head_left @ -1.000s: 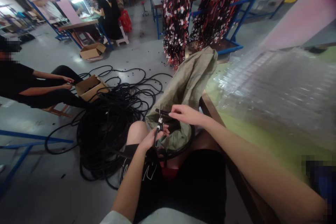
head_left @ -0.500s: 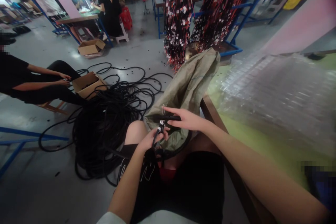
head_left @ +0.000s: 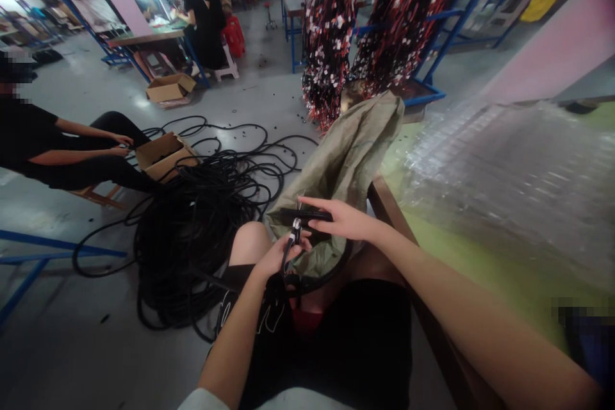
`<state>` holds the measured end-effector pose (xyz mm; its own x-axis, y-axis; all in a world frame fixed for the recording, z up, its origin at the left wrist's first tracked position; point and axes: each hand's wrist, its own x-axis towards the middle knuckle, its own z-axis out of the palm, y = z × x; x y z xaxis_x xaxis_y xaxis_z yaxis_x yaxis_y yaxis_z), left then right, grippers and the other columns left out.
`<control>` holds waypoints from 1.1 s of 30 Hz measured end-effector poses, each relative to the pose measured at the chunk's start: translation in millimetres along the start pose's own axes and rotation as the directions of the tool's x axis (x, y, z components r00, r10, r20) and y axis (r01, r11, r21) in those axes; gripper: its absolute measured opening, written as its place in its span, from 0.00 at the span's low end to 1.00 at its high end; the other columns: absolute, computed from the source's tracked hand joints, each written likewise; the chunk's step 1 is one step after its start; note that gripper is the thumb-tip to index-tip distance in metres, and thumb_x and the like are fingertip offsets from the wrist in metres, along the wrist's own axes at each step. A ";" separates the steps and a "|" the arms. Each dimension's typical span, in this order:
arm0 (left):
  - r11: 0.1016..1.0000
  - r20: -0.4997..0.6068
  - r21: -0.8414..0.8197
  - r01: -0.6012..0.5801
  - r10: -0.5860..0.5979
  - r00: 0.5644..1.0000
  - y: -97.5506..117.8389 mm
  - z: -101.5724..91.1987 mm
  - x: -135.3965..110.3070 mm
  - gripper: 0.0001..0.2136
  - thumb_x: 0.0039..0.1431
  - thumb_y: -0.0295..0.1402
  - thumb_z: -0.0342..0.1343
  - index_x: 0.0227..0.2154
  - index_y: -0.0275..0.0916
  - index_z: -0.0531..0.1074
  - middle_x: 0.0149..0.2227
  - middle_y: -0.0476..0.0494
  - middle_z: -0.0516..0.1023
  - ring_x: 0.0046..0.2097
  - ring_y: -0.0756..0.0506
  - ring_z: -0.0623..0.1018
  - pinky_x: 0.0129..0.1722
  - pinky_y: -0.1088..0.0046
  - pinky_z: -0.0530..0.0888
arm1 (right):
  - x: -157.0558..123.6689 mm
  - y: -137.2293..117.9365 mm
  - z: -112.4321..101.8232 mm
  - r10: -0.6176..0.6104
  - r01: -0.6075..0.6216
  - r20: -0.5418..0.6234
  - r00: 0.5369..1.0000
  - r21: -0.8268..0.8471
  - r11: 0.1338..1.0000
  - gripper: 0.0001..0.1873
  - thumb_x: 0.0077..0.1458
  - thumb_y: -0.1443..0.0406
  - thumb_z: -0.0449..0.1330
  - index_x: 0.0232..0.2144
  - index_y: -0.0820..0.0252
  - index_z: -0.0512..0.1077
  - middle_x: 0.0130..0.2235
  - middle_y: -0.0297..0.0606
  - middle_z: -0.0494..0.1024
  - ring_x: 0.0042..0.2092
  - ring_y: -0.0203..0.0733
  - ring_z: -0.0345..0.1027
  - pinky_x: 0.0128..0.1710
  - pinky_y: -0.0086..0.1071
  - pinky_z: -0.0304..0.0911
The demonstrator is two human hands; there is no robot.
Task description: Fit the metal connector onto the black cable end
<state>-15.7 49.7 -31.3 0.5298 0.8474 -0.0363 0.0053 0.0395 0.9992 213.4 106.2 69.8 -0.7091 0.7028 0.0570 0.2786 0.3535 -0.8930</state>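
Observation:
My left hand [head_left: 283, 254] is closed around a black cable [head_left: 285, 262], near an end with pale and dark parts at its tip. My right hand [head_left: 344, 218] grips a long black piece [head_left: 302, 213] with a dotted or ribbed surface, its index finger stretched out above. That piece lies crosswise just over the cable end; whether the two touch I cannot tell. A thin upright sliver shows by the right fingertip, too small to name. Beneath both hands gapes an olive woven sack [head_left: 346, 154], leaning over my lap.
Coiled black cable [head_left: 192, 237] heaps on the floor at left, near a seated person [head_left: 72, 147] with a cardboard box [head_left: 166, 157]. Wire bundles [head_left: 331, 32] hang from a blue rack ahead. Clear plastic packaging [head_left: 509, 166] covers the table at right.
The view has shifted slightly, so the surroundings sit a little lower and further right. Both hands keep nearly the same hold and position.

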 end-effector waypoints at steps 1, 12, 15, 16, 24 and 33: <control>1.000 -0.016 0.006 0.017 -0.017 1.000 -0.2 0.1 0.1 0.29 0.59 0.54 0.54 0.52 0.34 0.71 0.38 0.39 0.78 0.41 0.44 0.75 0.48 0.65 0.69 | 0.1 -0.6 -0.1 0.007 -0.007 0.000 1.000 -0.007 1.000 0.33 0.64 0.61 0.58 0.68 0.57 0.55 0.52 0.40 0.75 0.49 0.46 0.72 0.52 0.41 0.67; 0.999 -0.037 -0.029 0.038 -0.039 0.999 -1.7 3.3 1.6 0.28 0.59 0.54 0.55 0.51 0.34 0.71 0.39 0.38 0.78 0.43 0.43 0.76 0.49 0.65 0.69 | 0.2 -1.7 -0.7 -0.004 0.003 0.007 1.000 0.024 1.000 0.33 0.64 0.61 0.58 0.68 0.57 0.56 0.51 0.40 0.75 0.48 0.45 0.71 0.52 0.41 0.67; 0.999 -0.050 -0.008 0.045 -0.046 0.998 -0.7 4.2 1.7 0.27 0.60 0.53 0.55 0.50 0.34 0.72 0.36 0.39 0.78 0.41 0.43 0.76 0.48 0.65 0.69 | 0.1 -2.0 -1.2 0.017 -0.017 0.008 1.000 0.001 1.000 0.34 0.64 0.60 0.58 0.68 0.57 0.55 0.47 0.39 0.77 0.44 0.44 0.72 0.47 0.39 0.69; 0.999 -0.046 -0.002 0.038 -0.038 0.998 0.1 4.3 1.7 0.27 0.60 0.54 0.54 0.49 0.34 0.72 0.36 0.39 0.78 0.42 0.43 0.76 0.48 0.65 0.69 | 0.1 -2.4 -1.3 0.022 -0.022 0.010 1.000 -0.002 1.000 0.34 0.63 0.60 0.58 0.68 0.57 0.55 0.47 0.39 0.77 0.43 0.44 0.72 0.47 0.39 0.69; 0.999 -0.030 0.017 0.040 -0.039 0.999 7.1 9.0 4.4 0.25 0.60 0.52 0.55 0.47 0.33 0.73 0.39 0.36 0.78 0.44 0.40 0.76 0.49 0.64 0.69 | 0.6 -0.5 0.2 0.015 -0.015 0.003 1.000 0.045 0.999 0.33 0.63 0.60 0.59 0.67 0.59 0.56 0.53 0.41 0.74 0.49 0.45 0.72 0.52 0.39 0.67; 0.997 -0.034 0.054 0.057 -0.055 0.998 16.1 10.7 3.8 0.19 0.62 0.49 0.52 0.35 0.36 0.77 0.36 0.36 0.79 0.45 0.37 0.76 0.46 0.64 0.70 | 0.2 1.8 0.7 0.014 -0.014 -0.003 1.000 0.045 0.999 0.34 0.63 0.60 0.59 0.68 0.59 0.56 0.56 0.42 0.72 0.52 0.46 0.70 0.55 0.41 0.65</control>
<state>-4.6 47.9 -15.2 0.4997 0.8613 -0.0917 0.0813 0.0587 0.9950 213.3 106.5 67.9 -0.7032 0.7096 0.0455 0.2595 0.3156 -0.9127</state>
